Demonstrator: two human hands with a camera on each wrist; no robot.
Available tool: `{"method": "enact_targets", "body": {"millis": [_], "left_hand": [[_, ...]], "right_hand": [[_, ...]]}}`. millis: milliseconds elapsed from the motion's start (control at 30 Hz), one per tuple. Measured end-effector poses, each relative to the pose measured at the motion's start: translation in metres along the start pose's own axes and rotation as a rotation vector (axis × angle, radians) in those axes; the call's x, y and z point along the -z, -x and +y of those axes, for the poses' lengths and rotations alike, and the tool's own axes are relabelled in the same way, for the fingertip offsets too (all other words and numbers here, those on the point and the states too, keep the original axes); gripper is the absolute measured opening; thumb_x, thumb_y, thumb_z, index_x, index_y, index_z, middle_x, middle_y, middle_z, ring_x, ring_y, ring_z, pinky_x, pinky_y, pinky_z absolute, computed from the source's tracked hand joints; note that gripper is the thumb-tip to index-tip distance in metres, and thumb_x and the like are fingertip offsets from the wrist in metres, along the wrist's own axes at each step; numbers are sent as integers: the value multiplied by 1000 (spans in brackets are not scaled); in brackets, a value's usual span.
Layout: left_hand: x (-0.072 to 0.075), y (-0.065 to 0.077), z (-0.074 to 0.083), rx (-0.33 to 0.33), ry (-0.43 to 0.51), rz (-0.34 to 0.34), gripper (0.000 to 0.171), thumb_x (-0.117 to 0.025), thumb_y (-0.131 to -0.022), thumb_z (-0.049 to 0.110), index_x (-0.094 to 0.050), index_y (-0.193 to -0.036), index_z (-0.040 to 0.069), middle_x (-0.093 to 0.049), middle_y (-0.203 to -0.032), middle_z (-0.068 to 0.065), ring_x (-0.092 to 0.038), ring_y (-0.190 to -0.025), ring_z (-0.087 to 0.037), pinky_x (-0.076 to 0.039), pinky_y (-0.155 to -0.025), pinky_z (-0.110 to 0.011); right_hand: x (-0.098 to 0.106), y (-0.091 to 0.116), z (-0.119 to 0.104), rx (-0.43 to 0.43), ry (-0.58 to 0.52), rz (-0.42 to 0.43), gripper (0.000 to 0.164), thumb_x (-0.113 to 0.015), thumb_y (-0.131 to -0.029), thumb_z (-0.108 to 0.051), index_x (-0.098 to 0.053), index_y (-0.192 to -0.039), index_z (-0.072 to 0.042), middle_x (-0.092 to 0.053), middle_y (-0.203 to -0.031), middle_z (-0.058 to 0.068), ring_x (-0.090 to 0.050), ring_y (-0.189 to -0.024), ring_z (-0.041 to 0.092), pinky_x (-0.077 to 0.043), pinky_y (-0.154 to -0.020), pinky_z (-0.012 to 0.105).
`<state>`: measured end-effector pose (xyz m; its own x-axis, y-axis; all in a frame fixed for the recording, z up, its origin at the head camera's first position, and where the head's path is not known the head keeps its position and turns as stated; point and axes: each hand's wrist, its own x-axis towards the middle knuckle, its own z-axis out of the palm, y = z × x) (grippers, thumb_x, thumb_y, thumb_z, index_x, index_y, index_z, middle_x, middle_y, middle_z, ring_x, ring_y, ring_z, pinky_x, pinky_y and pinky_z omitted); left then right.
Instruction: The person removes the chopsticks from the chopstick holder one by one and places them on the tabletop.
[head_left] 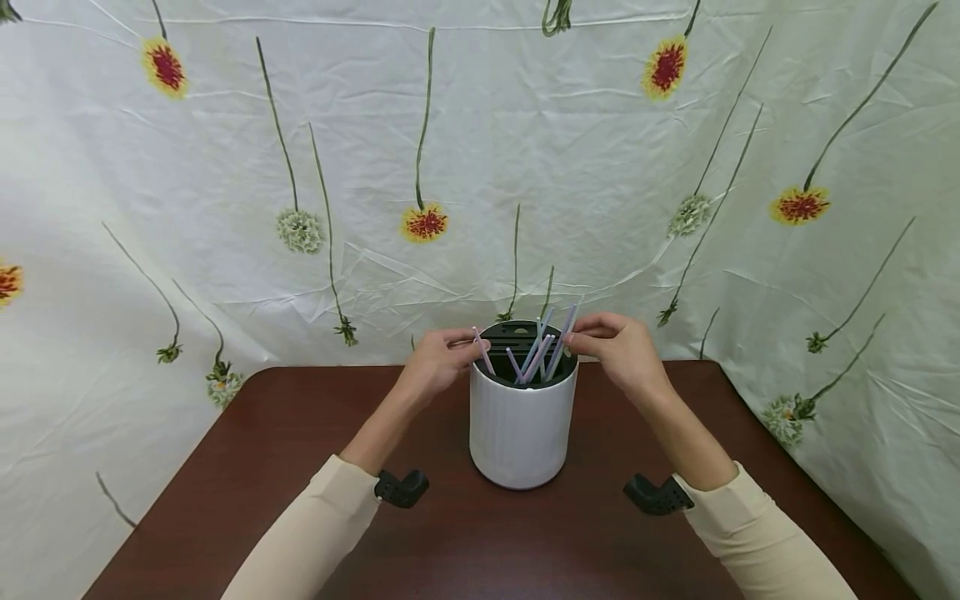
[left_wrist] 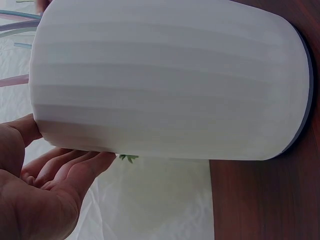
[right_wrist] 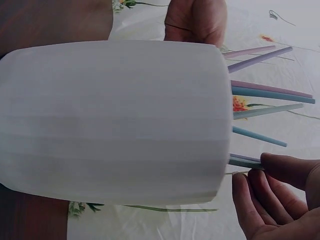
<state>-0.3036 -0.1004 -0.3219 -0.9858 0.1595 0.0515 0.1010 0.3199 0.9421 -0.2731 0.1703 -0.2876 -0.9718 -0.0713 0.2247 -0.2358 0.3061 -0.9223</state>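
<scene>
Right hand (head_left: 618,346) is pinching straws (right_wrist: 244,161) thumb-to-finger just above the white container (head_left: 522,433), left hand (head_left: 441,362) is gripping its opposite side, and any sideways tug could be tipping it!

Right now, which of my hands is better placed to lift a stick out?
Probably your right: the right hand pinches sticks standing in the white container, while the left hand holds the container and pinches no stick.
</scene>
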Motion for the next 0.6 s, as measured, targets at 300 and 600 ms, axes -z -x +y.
{"method": "enact_targets", "body": {"millis": [300, 600], "left_hand": [[0, -1, 0, 17, 10, -3, 45, -71, -97, 29, -65, -137, 10, -64, -139, -11, -62, -129, -23, -53, -104, -43], [0, -2, 0, 19, -1, -5, 45, -72, -96, 30, -66, -136, 10, -64, -140, -10, -62, -128, -23, -53, -105, -43]], "right_hand": [[16, -1, -26, 46, -211, -7, 25, -72, -94, -3, -63, -112, 11, -74, -90, -4, -76, -88, 14, -61, -85, 30], [35, -2, -52, 99, -397, 7, 8, -75, -90, 1, -70, -95, 2, -74, -87, 4, -76, -80, 19, -62, -83, 34]]}}
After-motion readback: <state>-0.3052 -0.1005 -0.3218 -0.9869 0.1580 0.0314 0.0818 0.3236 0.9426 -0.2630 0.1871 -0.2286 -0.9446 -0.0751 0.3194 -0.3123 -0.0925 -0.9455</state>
